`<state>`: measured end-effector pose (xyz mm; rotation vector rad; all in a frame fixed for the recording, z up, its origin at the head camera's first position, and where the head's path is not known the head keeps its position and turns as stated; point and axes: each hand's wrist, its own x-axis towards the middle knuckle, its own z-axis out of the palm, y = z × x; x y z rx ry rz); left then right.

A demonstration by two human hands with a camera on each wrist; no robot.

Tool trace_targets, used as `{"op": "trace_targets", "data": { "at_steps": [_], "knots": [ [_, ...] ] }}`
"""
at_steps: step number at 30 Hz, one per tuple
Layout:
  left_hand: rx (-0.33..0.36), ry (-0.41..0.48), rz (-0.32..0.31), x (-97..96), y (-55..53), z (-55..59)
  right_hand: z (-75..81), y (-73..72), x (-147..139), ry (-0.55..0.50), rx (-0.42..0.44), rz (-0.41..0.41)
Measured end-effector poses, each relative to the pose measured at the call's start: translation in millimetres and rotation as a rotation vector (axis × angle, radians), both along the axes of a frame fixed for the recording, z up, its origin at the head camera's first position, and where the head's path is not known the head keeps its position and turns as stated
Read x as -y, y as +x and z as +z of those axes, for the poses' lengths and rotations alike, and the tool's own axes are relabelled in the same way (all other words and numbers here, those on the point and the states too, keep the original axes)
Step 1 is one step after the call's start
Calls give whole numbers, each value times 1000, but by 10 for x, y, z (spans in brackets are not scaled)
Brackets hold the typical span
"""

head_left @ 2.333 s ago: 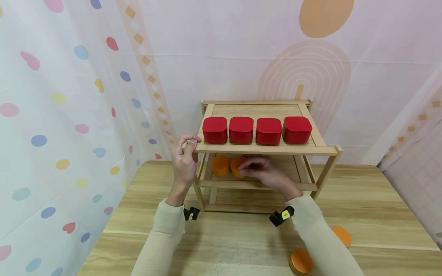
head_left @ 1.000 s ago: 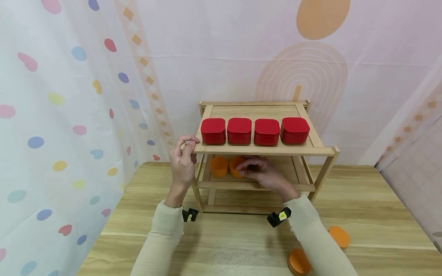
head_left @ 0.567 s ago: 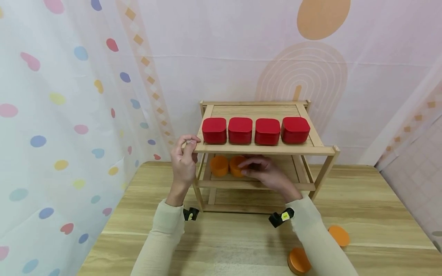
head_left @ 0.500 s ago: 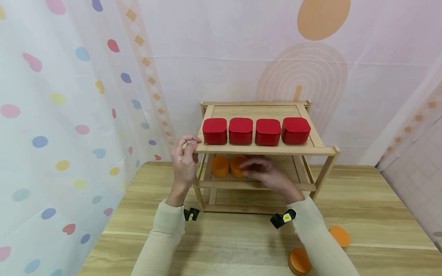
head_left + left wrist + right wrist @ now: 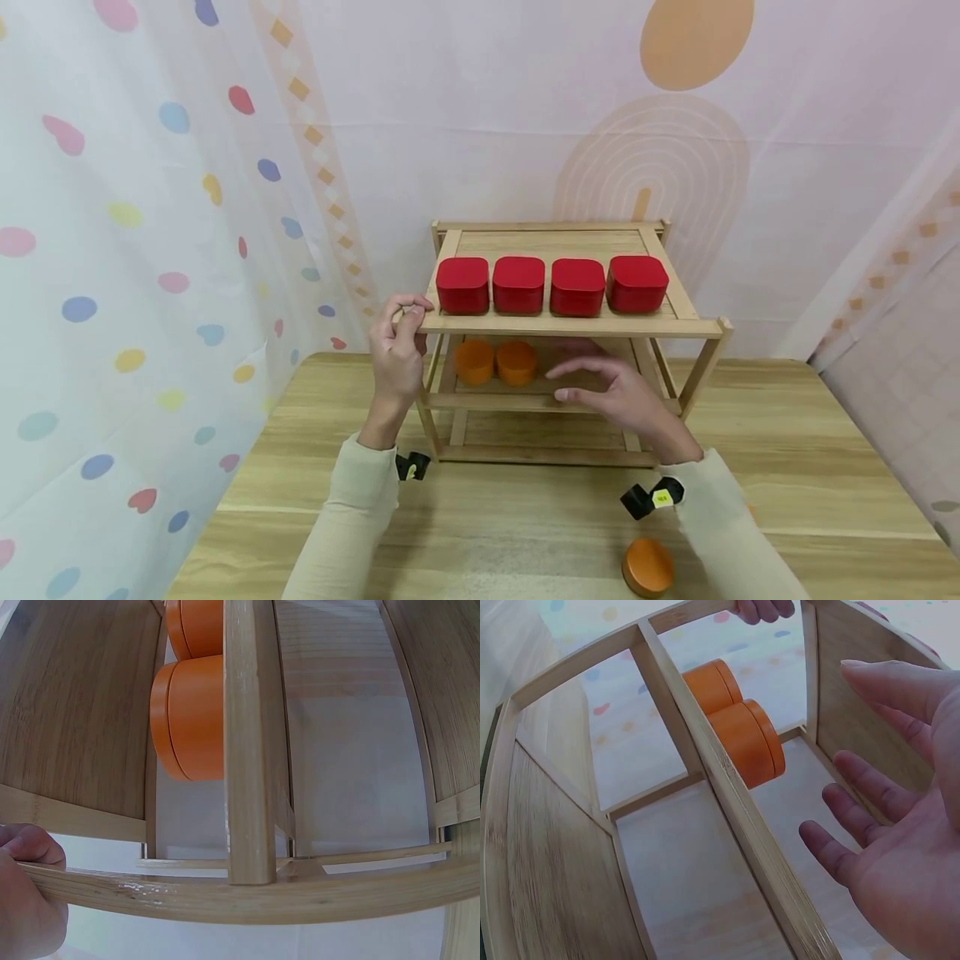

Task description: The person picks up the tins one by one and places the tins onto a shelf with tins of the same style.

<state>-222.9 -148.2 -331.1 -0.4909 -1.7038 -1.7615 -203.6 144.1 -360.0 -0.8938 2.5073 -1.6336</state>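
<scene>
At the front left corner of the wooden rack's top board (image 5: 570, 326), my left hand (image 5: 397, 350) grips the edge, its fingers curled round the wood (image 5: 28, 896). My right hand (image 5: 618, 400) is spread in front of the middle shelf, holding nothing. Left of its fingers, two round orange tins stand side by side on that shelf: the left tin (image 5: 474, 363) and the right tin (image 5: 517, 364). A gap separates the right hand's fingertips from the right tin (image 5: 744, 746). Both tins have lids, seen from the side in the wrist views.
Several red rounded-square tins (image 5: 519, 286) stand in a row along the top board. On the table (image 5: 480, 533) a round orange tin (image 5: 648, 568) lies near the right forearm. A sliver of another orange thing shows behind the right sleeve. A patterned curtain (image 5: 480, 150) hangs behind.
My right hand has let go of the right orange tin and drawn back to the right and toward me, its fingers spreading. The left hand keeps its grip on the rack.
</scene>
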Motion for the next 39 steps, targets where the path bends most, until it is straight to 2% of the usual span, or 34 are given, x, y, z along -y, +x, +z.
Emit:
{"op": "trace_targets", "data": {
  "at_steps": [5, 12, 17, 26, 34, 37, 39],
  "knots": [
    [3, 7, 4, 8, -2, -10, -19, 77, -86, -24, -6, 25],
    [-12, 16, -3, -1, -25, 24, -92, 198, -310, -89, -115, 92],
    [-10, 11, 2, 14, -26, 23, -151, 278, -489, -90, -181, 137],
    [8, 4, 10, 31, -10, -6, -226, 459, -773, -78, -173, 144],
    [2, 5, 3, 6, -3, -3, -345, 592, -1032, -197, -262, 245],
    [-3, 5, 2, 1, -6, -6, -393, 636, -1157, -212, -262, 247],
    [-7, 0, 3, 2, -9, -7, -408, 679, -1243, -194, -232, 227]
  ]
}}
